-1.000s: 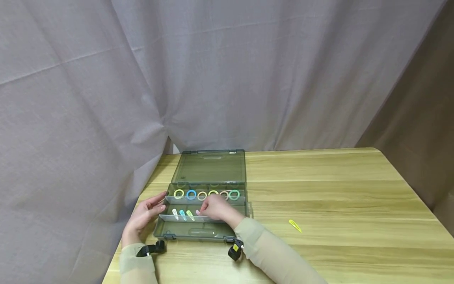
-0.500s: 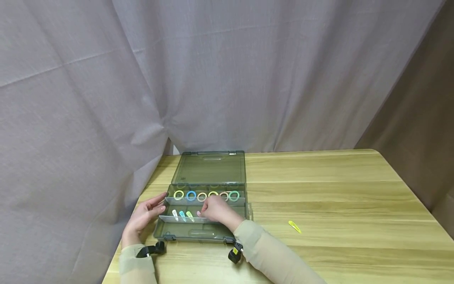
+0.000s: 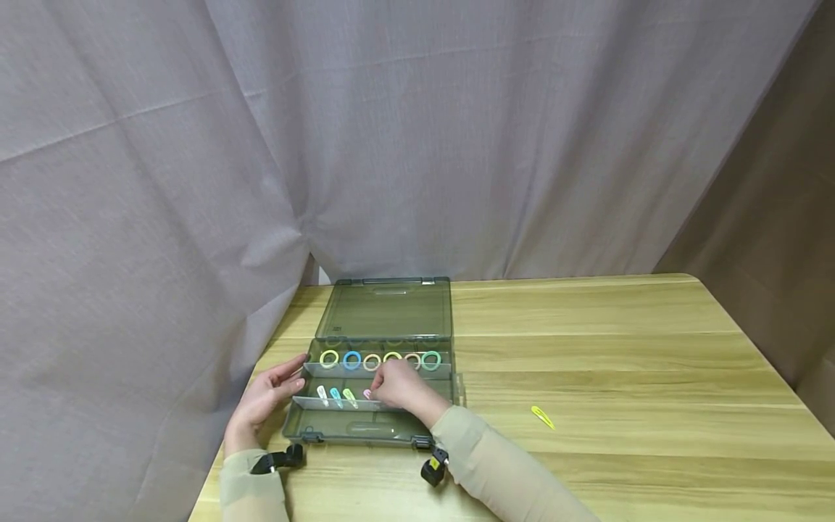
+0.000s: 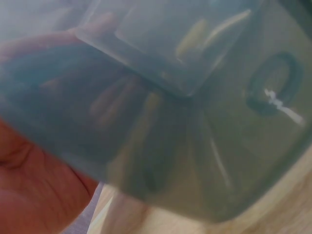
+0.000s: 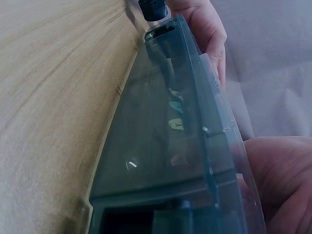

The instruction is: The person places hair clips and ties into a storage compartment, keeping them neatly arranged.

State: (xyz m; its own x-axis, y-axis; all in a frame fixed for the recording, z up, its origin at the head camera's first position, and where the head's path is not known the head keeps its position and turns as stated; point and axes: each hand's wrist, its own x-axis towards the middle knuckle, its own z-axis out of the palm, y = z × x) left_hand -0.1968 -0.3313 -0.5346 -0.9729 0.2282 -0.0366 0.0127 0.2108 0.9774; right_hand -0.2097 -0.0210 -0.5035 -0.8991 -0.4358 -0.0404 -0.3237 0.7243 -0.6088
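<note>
A translucent grey-green organizer box (image 3: pixel 385 429) lies on the table with its lid (image 3: pixel 386 312) folded back. My right hand (image 3: pixel 401 386) reaches into the middle row and pinches a pink hair clip (image 3: pixel 367 394), mostly hidden by the fingers. Left of it a white clip (image 3: pixel 322 395), a blue clip (image 3: pixel 335 396) and a green clip (image 3: pixel 349 396) lean in a row at the divider (image 3: pixel 326 403). Along the box's left wall my left hand (image 3: pixel 261 395) rests with its fingers extended; its palm (image 4: pixel 39 190) shows beside the wall in the left wrist view.
Several coiled hair ties, among them a blue one (image 3: pixel 352 359) and a green one (image 3: pixel 431 360), stand in the back row. A yellow hair clip (image 3: pixel 542 417) lies on the wooden table (image 3: pixel 620 391) to the right. Grey curtain (image 3: pixel 417 145) hangs behind.
My right hand stays over the middle row, and the pink clip has shifted slightly to the right with its fingertips. The left hand has not moved.
</note>
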